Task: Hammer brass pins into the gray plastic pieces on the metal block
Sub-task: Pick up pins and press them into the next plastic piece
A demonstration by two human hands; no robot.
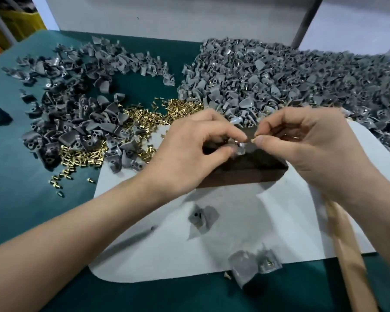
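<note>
Pinching 1 brass pin point(254, 139) in right hand point(313, 152), just beside the gray plastic piece point(239, 148) pinched steady on the metal block point(245, 171) by left hand point(189, 154), likely for seating before hammering.

The upper right is being blocked by a heap of gray plastic pieces point(302, 82), the centre left by looser pieces point(77, 122) and brass pins point(144, 115). Passage is being left over the green table point(14, 176) at lower left and the white mat point(167, 255) beside it.

The left grip point(190, 157) and right grip point(315, 152) are bare, nails point(262, 140) short, forearms point(77, 221) bare.
</note>
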